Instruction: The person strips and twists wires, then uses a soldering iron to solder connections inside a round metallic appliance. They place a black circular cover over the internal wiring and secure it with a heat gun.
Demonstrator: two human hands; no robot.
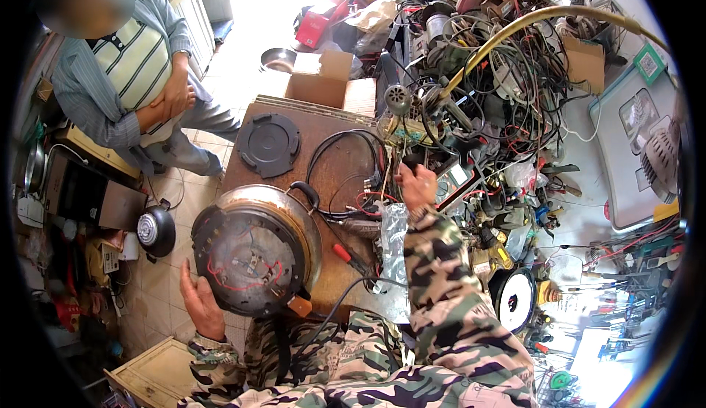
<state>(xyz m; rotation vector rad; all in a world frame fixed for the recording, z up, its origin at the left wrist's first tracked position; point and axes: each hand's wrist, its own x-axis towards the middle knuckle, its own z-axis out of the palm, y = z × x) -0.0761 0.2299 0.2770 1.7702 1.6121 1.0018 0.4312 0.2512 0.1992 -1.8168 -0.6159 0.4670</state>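
An upturned round electric pan (pixel 254 261) rests tilted on the near left of the bench, with its dark base, red wires and small parts exposed. Along its left rim is my left hand (pixel 202 303), fingers stretched out; whether it touches the rim is hard to see. My right hand (pixel 418 189) reaches to the clutter at the bench's right side, its fingers curled together near a meter-like device (pixel 454 180). What it pinches, if anything, is hidden. A round black cover (pixel 268 145) lies flat at the far left of the bench. Near the pan is a red-handled screwdriver (pixel 343 253).
The brown bench (pixel 346 279) carries coiled black cable (pixel 312 159). A large heap of cables (pixel 507 92) and parts fills the right. An open cardboard box (pixel 320 77) stands beyond. Another person (pixel 132 70) stands far left with arms folded. A black pan (pixel 156 230) is on the floor.
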